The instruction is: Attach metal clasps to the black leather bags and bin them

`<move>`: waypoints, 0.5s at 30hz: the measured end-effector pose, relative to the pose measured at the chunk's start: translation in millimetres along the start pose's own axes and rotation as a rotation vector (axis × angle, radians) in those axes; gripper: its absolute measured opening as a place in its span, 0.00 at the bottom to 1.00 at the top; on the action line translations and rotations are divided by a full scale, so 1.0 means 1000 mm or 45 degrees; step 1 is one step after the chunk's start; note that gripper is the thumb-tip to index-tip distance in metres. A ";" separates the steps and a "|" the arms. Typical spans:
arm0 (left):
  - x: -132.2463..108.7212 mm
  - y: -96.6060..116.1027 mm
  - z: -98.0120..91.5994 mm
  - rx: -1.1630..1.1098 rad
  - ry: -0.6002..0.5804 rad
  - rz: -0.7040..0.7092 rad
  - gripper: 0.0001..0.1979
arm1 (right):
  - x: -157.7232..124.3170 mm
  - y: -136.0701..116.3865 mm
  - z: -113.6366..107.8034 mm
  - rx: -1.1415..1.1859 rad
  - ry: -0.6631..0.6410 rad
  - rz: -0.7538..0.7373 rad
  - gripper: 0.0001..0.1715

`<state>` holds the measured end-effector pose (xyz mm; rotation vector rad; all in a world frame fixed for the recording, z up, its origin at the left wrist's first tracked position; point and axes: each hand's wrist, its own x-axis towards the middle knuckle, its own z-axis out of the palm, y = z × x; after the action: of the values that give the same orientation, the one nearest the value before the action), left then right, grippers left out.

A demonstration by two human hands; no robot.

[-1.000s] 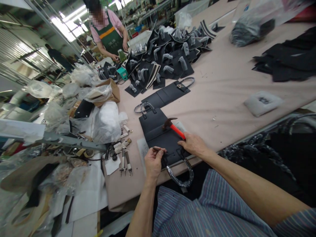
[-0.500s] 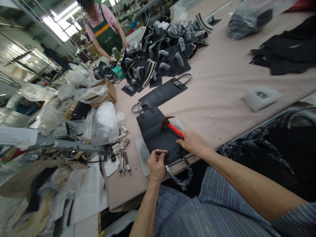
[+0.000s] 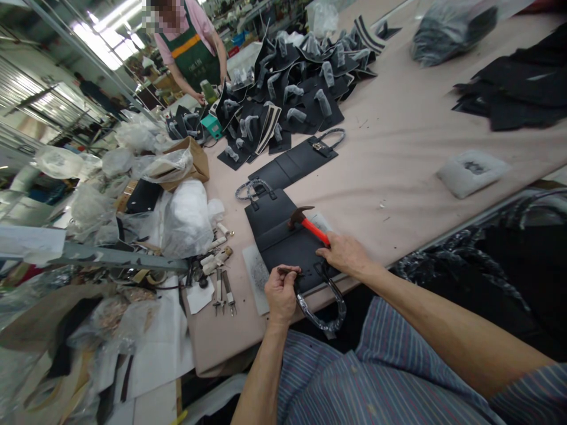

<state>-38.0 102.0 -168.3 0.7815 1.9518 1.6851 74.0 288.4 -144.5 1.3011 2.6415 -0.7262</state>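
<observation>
My right hand (image 3: 348, 254) is closed round the red handle of a claw hammer (image 3: 313, 228), whose dark head is over a black bag panel (image 3: 283, 251). With fingers pinched, my left hand (image 3: 282, 290) holds a small dark rod-like tool (image 3: 290, 271) at the panel's near edge, beside the base of a handle. This plastic-wrapped bag handle (image 3: 325, 324) hangs over the table edge. Another wrapped handle (image 3: 253, 188) is on the panel's far end. Beneath the panel lies a pale slab (image 3: 256, 280), showing at its left and right.
A second black panel (image 3: 292, 162) lies beyond mine. Farther back is a heap of black bag pieces (image 3: 292, 88), with a co-worker (image 3: 192, 53) behind it. Small punch-like tools (image 3: 228, 292) lie at left; a white block (image 3: 472, 172) and black pieces (image 3: 518, 88) at right.
The view has shifted very slightly. My hands, the hammer and the bag panel stay almost as they were; the co-worker has straightened a little.
</observation>
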 end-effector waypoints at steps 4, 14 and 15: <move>0.001 0.001 0.001 0.007 0.000 0.009 0.04 | 0.000 0.001 0.001 0.009 0.019 -0.028 0.23; -0.001 0.006 0.000 0.019 0.008 0.008 0.04 | -0.001 0.000 -0.001 0.007 0.029 -0.019 0.22; -0.001 0.006 0.000 0.022 0.009 0.006 0.04 | -0.002 0.000 -0.002 0.007 0.032 -0.021 0.22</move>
<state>-36.4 102.2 -162.7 0.7879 1.9730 1.6778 75.0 287.9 -142.6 1.2993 2.6750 -0.7243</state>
